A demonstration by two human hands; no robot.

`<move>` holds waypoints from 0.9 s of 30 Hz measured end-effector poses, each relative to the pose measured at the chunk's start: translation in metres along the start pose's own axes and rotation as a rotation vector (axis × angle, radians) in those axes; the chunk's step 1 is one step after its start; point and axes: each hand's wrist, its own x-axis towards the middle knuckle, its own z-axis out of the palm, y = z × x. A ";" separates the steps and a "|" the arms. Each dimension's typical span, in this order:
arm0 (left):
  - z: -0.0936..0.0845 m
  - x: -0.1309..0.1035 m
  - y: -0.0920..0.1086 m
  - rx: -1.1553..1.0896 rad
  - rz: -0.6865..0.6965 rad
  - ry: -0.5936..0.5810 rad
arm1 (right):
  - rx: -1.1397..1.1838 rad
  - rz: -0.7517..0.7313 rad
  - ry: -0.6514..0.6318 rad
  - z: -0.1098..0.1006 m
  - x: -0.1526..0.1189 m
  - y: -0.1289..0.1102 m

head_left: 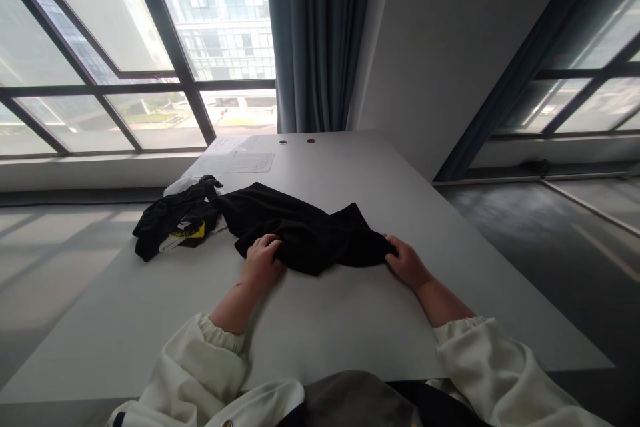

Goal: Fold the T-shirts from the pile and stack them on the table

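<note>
A black cloth garment (310, 233) lies rumpled across the middle of the white table, with a pointed fold sticking up toward its right part. My left hand (264, 257) grips its near edge on the left, fingers curled over the fabric. At the garment's right end, my right hand (403, 260) pinches the edge between thumb and fingers. The cloth between the hands rests loosely on the tabletop. Its far left corner touches a heap of dark clothes (173, 217) that has a yellow patch and some white fabric.
The white table (350, 327) stretches toward a window and blue curtain (320, 40). Paper sheets (251, 162) lie at its far left, near two round holes in the tabletop. A wall stands beyond the table on the right.
</note>
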 end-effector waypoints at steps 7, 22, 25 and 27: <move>-0.031 -0.009 -0.024 -0.356 -0.109 0.391 | 0.139 0.136 0.255 -0.016 0.001 -0.011; -0.098 -0.024 -0.060 -0.878 -0.254 0.201 | 0.055 0.170 0.135 -0.074 0.009 -0.025; -0.113 -0.021 -0.055 -0.866 -0.264 0.081 | 0.063 0.204 0.003 -0.093 0.014 -0.034; -0.120 -0.019 -0.049 -0.783 -0.273 0.033 | 0.092 0.233 -0.145 -0.106 0.020 -0.039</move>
